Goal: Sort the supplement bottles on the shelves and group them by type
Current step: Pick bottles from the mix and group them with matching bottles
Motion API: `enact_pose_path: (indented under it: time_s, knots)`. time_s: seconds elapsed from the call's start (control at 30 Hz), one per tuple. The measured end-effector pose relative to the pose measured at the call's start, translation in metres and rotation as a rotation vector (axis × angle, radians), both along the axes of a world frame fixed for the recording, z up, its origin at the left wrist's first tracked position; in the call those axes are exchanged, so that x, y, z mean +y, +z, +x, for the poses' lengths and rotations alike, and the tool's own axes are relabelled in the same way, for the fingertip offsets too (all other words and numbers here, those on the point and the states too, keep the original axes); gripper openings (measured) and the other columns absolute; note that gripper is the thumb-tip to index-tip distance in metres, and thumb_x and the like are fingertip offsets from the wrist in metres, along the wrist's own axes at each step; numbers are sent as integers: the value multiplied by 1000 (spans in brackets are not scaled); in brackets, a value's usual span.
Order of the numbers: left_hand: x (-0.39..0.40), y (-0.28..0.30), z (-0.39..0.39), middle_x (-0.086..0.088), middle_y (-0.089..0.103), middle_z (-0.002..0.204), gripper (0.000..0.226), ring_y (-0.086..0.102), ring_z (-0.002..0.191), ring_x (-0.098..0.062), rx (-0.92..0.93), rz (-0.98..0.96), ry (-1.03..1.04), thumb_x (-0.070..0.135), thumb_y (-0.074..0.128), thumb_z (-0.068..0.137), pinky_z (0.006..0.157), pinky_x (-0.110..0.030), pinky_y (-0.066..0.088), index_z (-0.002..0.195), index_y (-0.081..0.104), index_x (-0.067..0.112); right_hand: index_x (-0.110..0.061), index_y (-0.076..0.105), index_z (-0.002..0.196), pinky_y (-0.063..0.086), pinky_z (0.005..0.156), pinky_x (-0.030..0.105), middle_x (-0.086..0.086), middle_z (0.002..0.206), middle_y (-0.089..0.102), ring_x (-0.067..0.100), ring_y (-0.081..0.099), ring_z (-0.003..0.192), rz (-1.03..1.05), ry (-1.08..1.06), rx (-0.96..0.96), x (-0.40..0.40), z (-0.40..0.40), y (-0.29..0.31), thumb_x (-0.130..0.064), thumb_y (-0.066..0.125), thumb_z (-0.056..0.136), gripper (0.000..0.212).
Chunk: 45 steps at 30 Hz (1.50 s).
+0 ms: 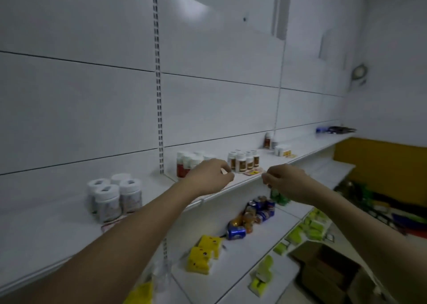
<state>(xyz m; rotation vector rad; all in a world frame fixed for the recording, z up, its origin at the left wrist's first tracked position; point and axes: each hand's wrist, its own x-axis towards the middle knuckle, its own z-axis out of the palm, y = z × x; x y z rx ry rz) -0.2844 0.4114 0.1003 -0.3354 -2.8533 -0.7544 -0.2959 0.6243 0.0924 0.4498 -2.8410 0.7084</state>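
1. A white panelled back wall (pixel 92 91) fills most of the view, split by thin dark horizontal seams.
2. A slotted white metal upright (pixel 158 77) runs down the wall; a thinner upright (pixel 280 77) stands further right.
3. A long white upper shelf (pixel 46 239) stretches off to the right — its front edge runs diagonally across the view.
4. A white lower shelf (pixel 208 278) sits beneath it, with further white shelving (pixel 332 168) stepping away toward the corner.
5. A plain white side wall (pixel 392 61) closes the room on the right, above a mustard-yellow panel (pixel 379 165).
6. Brown cardboard boxes (pixel 323 269) lie low down at the right.
7. The light is dim and cool — a soft pale reflection (pixel 191 10) glows high on the wall.
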Motion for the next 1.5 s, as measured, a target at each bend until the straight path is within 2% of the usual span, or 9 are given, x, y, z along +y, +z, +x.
enact_pose_path:
  time_s: [0.2, 0.4, 0.6, 0.73, 0.97, 1.13, 1.23, 1.4, 1.5]
  knots:
    - [100, -22, -44, 1, 61, 128, 34, 58, 109, -16, -22, -20, -93, 38, 52, 94, 94, -37, 50, 124, 60, 27, -8, 67, 93, 46, 62, 31, 12, 85, 68, 18, 58, 68, -55, -114, 3, 86, -24, -8, -31, 50, 100, 30]
    - [158, -52, -114, 2, 62, 123, 32, 58, 101, -10, -76, 29, -113, 36, 52, 94, 77, -26, 49, 125, 59, 27, -17, 65, 89, 54, 73, 39, 4, 88, 69, 24, 65, 82, -86, -160, -19, 140, -68, -43, -34, 48, 100, 26]
    - [194, -74, -202, 3, 65, 114, 27, 61, 97, -11, -88, 183, -158, 33, 54, 94, 81, -28, 53, 119, 61, 25, -16, 67, 98, 56, 81, 42, 2, 93, 69, 21, 66, 86, -45, -214, -39, 189, -146, -47, -36, 50, 99, 27]
    - [221, -96, -257, 3, 66, 113, 26, 62, 100, -15, -124, 253, -186, 35, 54, 93, 89, -41, 55, 118, 60, 27, -15, 67, 104, 56, 83, 38, 2, 97, 68, 16, 65, 87, 62, -211, -115, 213, -208, -49, -34, 51, 99, 25]
    - [245, -75, -358, 5, 64, 115, 29, 65, 93, -17, -75, 194, -164, 36, 51, 92, 85, -39, 56, 119, 60, 29, -18, 67, 104, 56, 82, 37, -1, 98, 68, 15, 64, 87, 33, -228, -75, 234, -311, -54, -36, 50, 99, 25]
    - [275, -72, -424, 5, 64, 118, 30, 57, 98, -13, -55, 81, -169, 38, 50, 94, 82, -32, 50, 122, 59, 30, -24, 64, 96, 53, 71, 29, -3, 95, 67, 11, 62, 81, 7, -211, -70, 256, -377, -68, -41, 48, 99, 23]
    - [300, -72, -464, 9, 63, 115, 31, 58, 99, -12, -47, 79, -156, 40, 50, 93, 84, -32, 49, 122, 60, 33, -22, 64, 92, 52, 69, 33, 1, 92, 69, 16, 64, 77, -18, -207, -73, 280, -419, -71, -42, 46, 99, 28]
    - [355, -67, -534, 9, 65, 116, 31, 59, 103, -12, -7, 65, -128, 40, 53, 91, 89, -32, 50, 119, 63, 32, -15, 66, 93, 54, 77, 44, 6, 90, 69, 23, 64, 82, -41, -178, -36, 334, -492, -70, -42, 47, 98, 33]
    - [385, -57, -568, 8, 65, 115, 30, 59, 101, -12, -2, 33, -104, 40, 53, 91, 90, -32, 50, 117, 63, 32, -14, 66, 94, 52, 72, 37, 4, 92, 68, 20, 63, 82, -68, -137, -31, 367, -533, -65, -40, 47, 99, 32]
